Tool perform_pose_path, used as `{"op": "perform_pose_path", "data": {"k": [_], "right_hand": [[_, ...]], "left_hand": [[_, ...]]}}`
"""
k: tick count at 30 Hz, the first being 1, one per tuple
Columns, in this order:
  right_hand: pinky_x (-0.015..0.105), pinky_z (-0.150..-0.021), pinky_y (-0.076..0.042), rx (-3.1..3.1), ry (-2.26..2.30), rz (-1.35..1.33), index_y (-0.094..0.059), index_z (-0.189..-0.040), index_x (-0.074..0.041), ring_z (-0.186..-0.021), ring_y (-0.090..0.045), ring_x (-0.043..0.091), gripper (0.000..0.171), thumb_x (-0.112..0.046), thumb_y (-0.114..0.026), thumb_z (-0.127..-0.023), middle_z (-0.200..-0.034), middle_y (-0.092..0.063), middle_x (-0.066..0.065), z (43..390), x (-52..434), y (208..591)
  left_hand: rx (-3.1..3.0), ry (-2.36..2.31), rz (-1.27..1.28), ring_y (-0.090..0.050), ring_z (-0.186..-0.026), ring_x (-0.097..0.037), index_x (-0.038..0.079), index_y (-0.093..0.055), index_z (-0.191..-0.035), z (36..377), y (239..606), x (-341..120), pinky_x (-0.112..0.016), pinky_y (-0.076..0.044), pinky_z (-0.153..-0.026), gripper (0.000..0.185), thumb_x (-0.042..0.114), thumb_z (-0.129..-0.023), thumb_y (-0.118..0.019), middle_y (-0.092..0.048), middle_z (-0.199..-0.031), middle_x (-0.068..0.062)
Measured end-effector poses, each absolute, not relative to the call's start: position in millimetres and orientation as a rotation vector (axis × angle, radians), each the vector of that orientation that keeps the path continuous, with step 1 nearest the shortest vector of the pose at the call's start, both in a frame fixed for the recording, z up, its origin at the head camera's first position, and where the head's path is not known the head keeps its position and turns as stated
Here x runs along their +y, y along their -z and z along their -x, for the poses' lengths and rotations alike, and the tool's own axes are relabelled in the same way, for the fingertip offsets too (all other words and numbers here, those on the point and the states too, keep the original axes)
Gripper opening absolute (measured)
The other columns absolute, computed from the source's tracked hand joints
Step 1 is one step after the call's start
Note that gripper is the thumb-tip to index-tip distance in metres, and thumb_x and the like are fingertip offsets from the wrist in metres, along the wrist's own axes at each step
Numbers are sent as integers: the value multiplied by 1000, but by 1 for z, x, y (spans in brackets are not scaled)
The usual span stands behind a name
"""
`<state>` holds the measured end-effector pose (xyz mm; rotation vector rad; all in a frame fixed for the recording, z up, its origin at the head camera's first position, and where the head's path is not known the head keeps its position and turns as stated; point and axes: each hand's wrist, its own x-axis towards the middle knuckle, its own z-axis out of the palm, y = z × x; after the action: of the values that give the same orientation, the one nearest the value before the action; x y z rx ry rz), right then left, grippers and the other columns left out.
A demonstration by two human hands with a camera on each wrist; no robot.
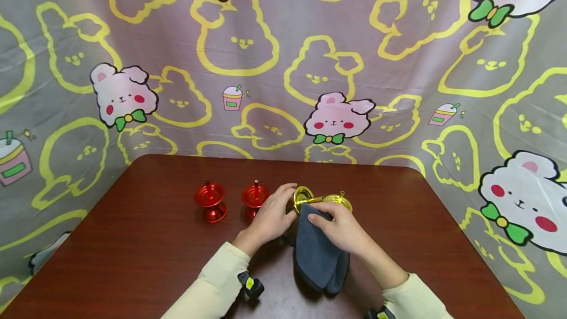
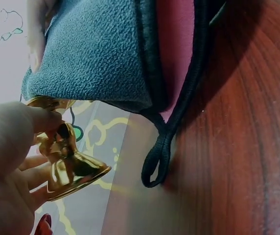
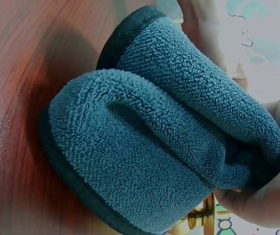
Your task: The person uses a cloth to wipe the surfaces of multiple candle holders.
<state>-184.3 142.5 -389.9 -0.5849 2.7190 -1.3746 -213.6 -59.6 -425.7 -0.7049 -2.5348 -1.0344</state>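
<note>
Nearest, two cream sleeves (image 1: 212, 279) reach in over the dark reddish-brown table (image 1: 133, 240), a small black wrist camera (image 1: 251, 284) strapped at the left cuff. Between the forearms, a blue-grey fleecy cloth (image 1: 319, 255) hangs folded over the tabletop; the left wrist view shows its pink inner face, dark edging and a hanging loop (image 2: 157, 161). The right hand (image 1: 341, 225) pinches the cloth's upper end between thumb and fingers. Just beyond, the left hand (image 1: 272, 213) holds a shiny gold candle holder (image 2: 74, 166), its fingers curled about the stem; the holder is tilted, its dish beside the cloth's top edge. Whether cloth and metal touch cannot be told.

A second gold candle holder (image 1: 336, 199) stands just behind the right hand, partly hidden. Left of the left hand are two upright red candle holders, the nearer one (image 1: 254, 198) partly covered by that hand, the other (image 1: 210, 198) farther left. Behind the table hangs a grey fabric backdrop (image 1: 274, 23) printed with yellow-outlined rabbits.
</note>
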Motion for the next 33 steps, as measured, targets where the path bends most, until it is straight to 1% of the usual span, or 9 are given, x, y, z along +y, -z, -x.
{"op": "perform_pose_path", "data": {"k": [3,6,9,14,16,23,27,30,33], "right_hand": [[51,-98,-48,2701,1388,570,-71,-124,-11,-115,-61,24,29,-20,-67,-97,-118,-69,1,185,145,390],[51,-99,-47,2678,1412,587,-71,-124,-11,-116,-60,24,29,-20,-67,-97,-120,-68,2,185,146,391],[48,-99,-47,2631,1449,611,-71,-125,-10,-117,-59,24,29,-19,-66,-98,-123,-67,5,184,145,391],[37,-88,-52,2568,1491,634,-69,-126,-5,-106,-64,20,31,-20,-65,-99,-119,-69,7,184,144,391],[36,-85,-52,2557,1499,654,-69,-126,-3,-103,-64,20,32,-21,-64,-100,-117,-69,9,183,143,390],[41,-94,-49,2590,1461,640,-71,-123,-9,-112,-61,21,28,-21,-66,-98,-120,-69,4,184,141,394],[43,-95,-48,2606,1443,657,-72,-123,-10,-113,-60,21,27,-21,-66,-98,-121,-68,3,185,141,396],[45,-96,-48,2616,1440,679,-72,-123,-10,-115,-60,22,28,-21,-65,-99,-122,-68,4,185,143,397],[48,-98,-47,2623,1434,678,-71,-125,-10,-117,-59,23,29,-21,-65,-99,-123,-68,4,184,144,396]], "left_hand": [[-2518,973,717,-62,-108,-24,10,-62,-118,215,426,-58,-44,-43,-103,32,12,-88,-75,-67,-112,-5],[-2478,944,697,-60,-91,-22,12,-59,-104,216,428,-56,-44,-43,-95,28,9,-83,-78,-64,-89,1],[-2426,922,657,-58,-84,-21,14,-58,-97,217,431,-53,-44,-44,-88,32,5,-77,-81,-61,-83,3],[-2343,885,597,-53,-80,-22,14,-53,-89,219,434,-47,-42,-41,-79,35,2,-71,-81,-56,-81,2],[-2326,889,583,-52,-79,-22,14,-52,-88,219,435,-46,-42,-40,-77,37,1,-70,-81,-54,-81,1],[-2343,951,563,-53,-81,-22,13,-52,-88,217,439,-47,-43,-41,-81,39,-3,-69,-82,-54,-83,1],[-2352,984,563,-56,-84,-22,13,-55,-91,217,441,-47,-43,-43,-83,37,-3,-71,-81,-57,-86,1],[-2352,1017,565,-59,-87,-24,12,-57,-97,216,441,-47,-45,-45,-87,38,-3,-72,-82,-61,-90,-2],[-2386,1061,579,-61,-94,-26,8,-60,-107,214,440,-47,-45,-47,-91,40,-4,-75,-81,-62,-100,-5]]}}
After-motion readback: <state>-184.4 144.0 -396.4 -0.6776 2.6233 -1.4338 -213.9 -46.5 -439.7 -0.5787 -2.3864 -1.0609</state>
